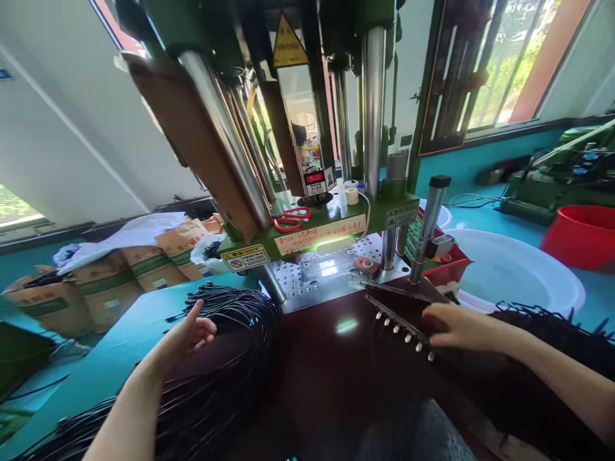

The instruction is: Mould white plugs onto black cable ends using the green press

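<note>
My left hand (189, 336) hovers over the near side of a looped bundle of black cables (230, 307), one digit raised and the others loosely bent, with nothing visible in it. On the right, my right hand (449, 326) has its fingers curled down at the near end of a narrow metal strip (391, 314). Several small pale connector ends stick out along that strip. The fingertips are partly hidden, but they appear closed on the strip's edge. Beyond it lies a second dark metal bar (389, 288), reaching toward the press plate.
A green press (403, 214) with steel columns stands ahead, above a perforated metal plate (293, 288). Red-handled scissors (292, 219) rest on its ledge. More black cables (552, 326) lie at right, near a white tub (519, 262) and red bin (439, 272). Paper sacks (110, 282) stand left.
</note>
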A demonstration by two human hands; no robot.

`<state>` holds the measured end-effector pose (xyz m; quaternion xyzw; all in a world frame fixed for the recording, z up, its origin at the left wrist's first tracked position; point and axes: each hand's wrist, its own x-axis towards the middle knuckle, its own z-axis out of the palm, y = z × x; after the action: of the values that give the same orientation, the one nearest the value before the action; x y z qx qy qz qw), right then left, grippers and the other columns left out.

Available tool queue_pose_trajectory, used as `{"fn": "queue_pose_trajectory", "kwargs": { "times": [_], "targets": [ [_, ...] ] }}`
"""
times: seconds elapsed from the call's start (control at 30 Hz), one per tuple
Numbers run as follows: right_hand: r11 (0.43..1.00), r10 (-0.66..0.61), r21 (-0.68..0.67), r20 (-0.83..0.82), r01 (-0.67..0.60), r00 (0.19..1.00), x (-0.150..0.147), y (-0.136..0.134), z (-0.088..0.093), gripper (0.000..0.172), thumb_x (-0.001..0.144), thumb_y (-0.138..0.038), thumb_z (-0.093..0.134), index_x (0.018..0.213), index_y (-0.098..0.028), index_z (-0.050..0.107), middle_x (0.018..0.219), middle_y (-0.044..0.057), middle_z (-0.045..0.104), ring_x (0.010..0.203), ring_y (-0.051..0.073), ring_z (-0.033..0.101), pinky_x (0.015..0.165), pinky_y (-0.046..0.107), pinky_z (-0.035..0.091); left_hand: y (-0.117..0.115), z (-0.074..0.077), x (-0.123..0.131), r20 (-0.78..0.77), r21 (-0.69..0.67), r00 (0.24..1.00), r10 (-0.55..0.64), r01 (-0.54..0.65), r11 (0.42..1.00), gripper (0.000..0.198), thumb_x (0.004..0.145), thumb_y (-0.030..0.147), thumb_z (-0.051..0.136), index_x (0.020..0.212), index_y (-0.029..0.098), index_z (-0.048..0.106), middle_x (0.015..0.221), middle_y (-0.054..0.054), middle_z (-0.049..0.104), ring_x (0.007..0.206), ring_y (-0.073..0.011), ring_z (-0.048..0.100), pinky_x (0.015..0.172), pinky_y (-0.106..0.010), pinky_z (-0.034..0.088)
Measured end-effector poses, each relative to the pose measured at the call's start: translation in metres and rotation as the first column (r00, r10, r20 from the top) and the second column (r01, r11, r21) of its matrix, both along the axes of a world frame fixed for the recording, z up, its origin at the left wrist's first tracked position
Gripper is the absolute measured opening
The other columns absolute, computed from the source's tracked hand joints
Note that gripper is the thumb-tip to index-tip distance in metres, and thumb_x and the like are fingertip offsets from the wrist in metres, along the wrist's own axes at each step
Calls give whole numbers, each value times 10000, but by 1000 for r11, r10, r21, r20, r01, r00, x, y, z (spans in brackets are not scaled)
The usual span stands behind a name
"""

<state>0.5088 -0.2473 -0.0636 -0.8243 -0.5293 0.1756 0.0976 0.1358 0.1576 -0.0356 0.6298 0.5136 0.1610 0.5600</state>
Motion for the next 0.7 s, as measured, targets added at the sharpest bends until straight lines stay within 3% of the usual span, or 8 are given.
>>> {"fn": "queue_pose_trajectory", "kwargs": {
  "times": [0.1,0.2,0.27,0.33,0.43,0.53,0.63,0.7],
  "targets": [
    [991,68,-111,-25,-71,997,-26,-13,4,294,625,-197,572,918,-185,558,944,83,604,841,255,588,690,319,433,-53,12,15,84,-46,917,-390,395,918,528,649,656,496,661,148,635,516,-52,594,376,-98,398,379,-189,219],
    [993,89,-88,95,-81,992,-30,-13,1,221,648,-90,467,837,-167,552,923,103,612,861,250,588,734,326,416,-132,10,45,-65,-44,687,-724,723,690,320,721,448,552,816,164,662,657,-46,640,421,-90,455,400,-185,255],
    [995,66,-85,170,-52,983,-24,-6,4,247,632,-48,442,821,-166,547,908,103,621,859,251,589,707,316,403,-180,-1,66,-99,-58,545,-833,832,552,238,709,368,570,834,190,666,665,-18,630,428,-87,464,408,-185,293],
    [996,13,-92,226,8,974,-16,7,12,276,627,-25,423,830,-170,542,887,99,627,838,258,592,652,307,379,-214,-14,83,-91,-29,462,-882,884,466,257,699,351,573,893,209,662,693,-7,636,406,-83,461,399,-193,307],
    [992,-70,-85,256,94,964,-7,32,25,299,646,-25,402,868,-177,533,811,91,634,773,261,597,580,291,335,-240,-34,105,-58,48,492,-869,870,490,293,690,342,573,941,212,651,781,-20,647,400,-76,456,378,-199,292],
    [993,-100,-38,230,112,968,1,60,29,309,642,-48,417,896,-182,532,787,78,639,738,235,594,552,266,318,-247,-48,123,-15,98,636,-772,769,631,262,688,334,571,889,182,643,768,-31,634,391,-63,434,362,-199,263],
    [995,-102,30,191,98,976,11,88,30,298,633,-58,431,876,-178,555,804,65,645,753,210,589,564,250,332,-250,-58,137,85,-72,752,-654,659,749,305,687,342,570,926,153,564,699,-16,615,285,-33,330,307,-207,196],
    [992,-101,90,172,87,980,20,108,30,292,639,-58,437,872,-172,572,863,63,644,818,203,580,599,242,348,-251,-61,145,174,-212,790,-588,613,761,340,664,337,596,936,157,500,630,25,577,239,-28,293,280,-203,142]
  ]
}}
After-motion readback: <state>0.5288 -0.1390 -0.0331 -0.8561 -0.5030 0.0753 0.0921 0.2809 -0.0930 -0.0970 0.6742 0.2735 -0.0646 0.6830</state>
